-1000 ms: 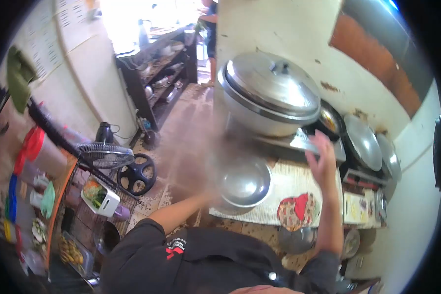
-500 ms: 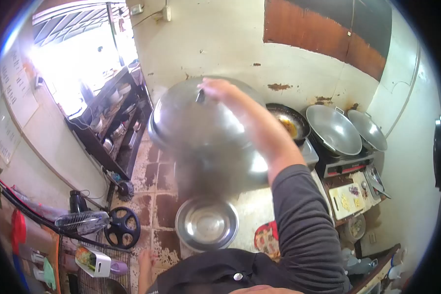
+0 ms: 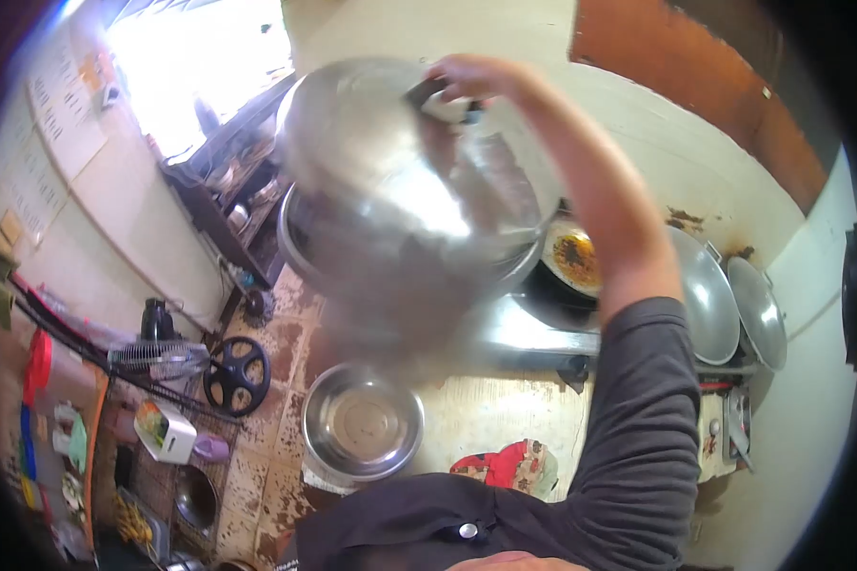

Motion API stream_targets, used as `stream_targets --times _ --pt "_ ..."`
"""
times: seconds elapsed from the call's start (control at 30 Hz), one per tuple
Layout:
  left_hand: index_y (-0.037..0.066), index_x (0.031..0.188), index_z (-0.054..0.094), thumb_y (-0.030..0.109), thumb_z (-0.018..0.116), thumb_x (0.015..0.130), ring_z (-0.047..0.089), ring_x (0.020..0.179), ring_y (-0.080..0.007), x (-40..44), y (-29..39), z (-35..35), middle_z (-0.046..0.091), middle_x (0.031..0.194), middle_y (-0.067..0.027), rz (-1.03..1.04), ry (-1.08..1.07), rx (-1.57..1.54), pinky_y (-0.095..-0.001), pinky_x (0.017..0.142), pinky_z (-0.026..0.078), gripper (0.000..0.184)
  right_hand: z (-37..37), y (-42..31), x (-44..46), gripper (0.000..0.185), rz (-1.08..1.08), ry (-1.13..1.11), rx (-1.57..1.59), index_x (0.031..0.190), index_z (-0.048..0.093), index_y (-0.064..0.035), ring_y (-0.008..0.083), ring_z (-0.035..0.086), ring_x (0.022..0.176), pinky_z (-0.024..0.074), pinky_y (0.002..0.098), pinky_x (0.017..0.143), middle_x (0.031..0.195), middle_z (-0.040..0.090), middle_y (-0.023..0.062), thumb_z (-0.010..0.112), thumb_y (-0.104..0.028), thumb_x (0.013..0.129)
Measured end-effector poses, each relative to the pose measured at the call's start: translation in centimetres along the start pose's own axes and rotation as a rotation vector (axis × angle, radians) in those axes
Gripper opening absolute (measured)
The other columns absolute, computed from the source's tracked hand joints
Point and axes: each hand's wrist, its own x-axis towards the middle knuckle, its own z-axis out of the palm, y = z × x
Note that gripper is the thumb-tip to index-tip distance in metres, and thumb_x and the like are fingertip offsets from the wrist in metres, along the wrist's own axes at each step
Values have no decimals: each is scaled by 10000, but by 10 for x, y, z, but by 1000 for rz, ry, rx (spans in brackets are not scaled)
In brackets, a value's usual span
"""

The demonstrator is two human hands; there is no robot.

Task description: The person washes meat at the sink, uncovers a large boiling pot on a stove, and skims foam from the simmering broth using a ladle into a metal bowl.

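My right hand (image 3: 471, 76) grips the dark handle of a large domed metal lid (image 3: 352, 124). The lid is tilted up above a wide metal pan (image 3: 293, 243), whose rim shows at the left below it. Most of the pan's inside is hidden by the lid and a grey blur in the middle of the view. A steel basin (image 3: 364, 419) stands nearer to me on the pale worktop (image 3: 505, 400). My left hand is not in view.
Right of the lid stands a pan with orange-brown food (image 3: 573, 262). Beyond my forearm are two metal woks, one (image 3: 709, 295) nearer. A red patterned cloth (image 3: 509, 466) lies on the worktop. A fan (image 3: 162, 357) and shelves (image 3: 224, 190) are at the left.
The lid has come up and tilted with my right hand, uncovering part of the pan's rim. The view has also shifted, with the basin and woks changing place in it.
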Motion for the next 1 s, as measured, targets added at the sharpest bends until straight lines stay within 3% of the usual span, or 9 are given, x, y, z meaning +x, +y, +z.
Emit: stream_targets --times 0.03,0.1,0.2,0.4,0.5,0.6,0.73,0.77,1.0 --pt "3 780 628 273 535 808 592 582 -171 -1 -11 1 634 663 -95 -5 -4 16 -289 546 456 286 -9 18 -5 346 -85 45 -47 1081 551 -101 200 576 739 527 331 516 876 580 74 615 -122 742" --pt "-3 773 640 274 542 798 605 601 -175 -4 -33 4 638 667 -94 -11 -15 29 -294 569 466 295 -22 24 -39 284 136 72 51 1060 517 -75 154 549 648 489 282 489 854 558 47 585 -131 791" --pt "-12 761 659 277 554 784 624 629 -181 -13 -55 5 645 673 -92 -9 -29 56 -301 602 482 308 -25 54 -81 216 222 80 111 1000 519 -62 85 504 584 467 246 449 828 544 27 573 -158 815" --pt "16 848 663 233 552 744 630 662 -162 -38 -81 10 644 699 -118 -41 -87 173 -309 637 485 265 16 98 -133 136 415 155 402 962 516 -53 84 430 476 408 230 381 624 431 -9 546 -79 833" --pt "3 838 636 199 538 755 620 625 -175 -35 -102 4 629 667 -111 537 -155 605 -320 577 483 235 36 126 -141 136 473 138 367 962 519 -52 80 433 507 399 230 382 632 443 -14 545 -85 832" --pt "-2 819 612 177 533 776 607 581 -185 -67 -46 -2 615 648 -104 -246 -161 -213 -322 485 461 200 46 129 -145 129 480 60 401 950 516 -46 77 456 536 398 241 385 633 461 -12 542 -90 830" --pt "-8 836 602 195 532 808 576 499 -173 -91 12 -12 619 668 -110 -27 -100 13 -288 403 419 217 70 152 -138 261 423 75 270 1015 516 -16 161 539 641 454 289 428 811 532 78 582 -155 804" --pt "-11 845 598 202 531 813 572 488 -171 -92 17 -10 620 672 -111 -13 -94 37 -284 399 417 225 73 148 -139 339 419 79 260 1068 506 -7 210 558 717 479 319 455 958 532 119 599 -180 791" --pt "-33 870 581 205 535 832 581 481 -185 -111 45 -4 630 697 -128 -85 -102 -23 -291 425 451 246 91 122 -121 302 395 39 191 1021 541 -7 248 576 736 481 350 487 946 577 147 611 -169 776"
